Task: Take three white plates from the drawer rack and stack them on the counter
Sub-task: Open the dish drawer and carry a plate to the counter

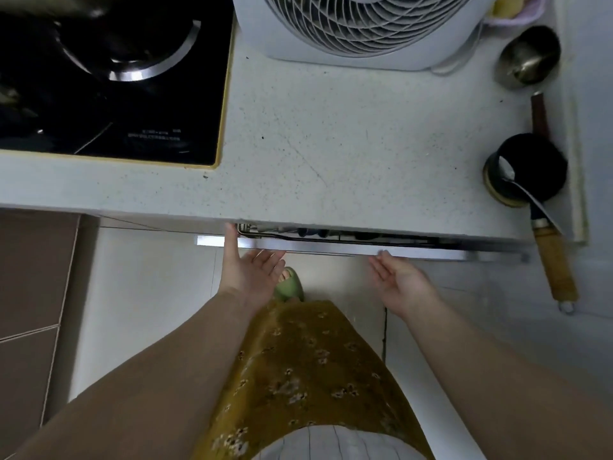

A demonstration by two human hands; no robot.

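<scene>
Both hands are at the front of the drawer under the pale speckled stone counter. The drawer is out only by a narrow slot, its long brushed-metal front edge showing as a bright strip just below the counter lip. The left hand is turned palm-up, its thumb reaching up against the counter edge at the drawer's left end and its fingers spread loosely, with the tips touching the underside of the metal strip. The right hand is also palm-up and loose, its fingers slightly apart and just meeting the strip further along; neither hand is clamped on anything. Through the slot a thin chrome wire rack can be seen with dark shapes behind it, but the gap is too narrow to tell whether the white plates are there; none are visible, and none lie on the counter. On the counter's left sits a black glass gas hob with a yellow rim. At the back stands a white round-grilled fan. Along the right side lie a steel ladle, a dark round pot and a wooden-handled knife whose handle overhangs the counter edge. Below, a mustard floral skirt and 1 green slipper show between the forearms.
</scene>
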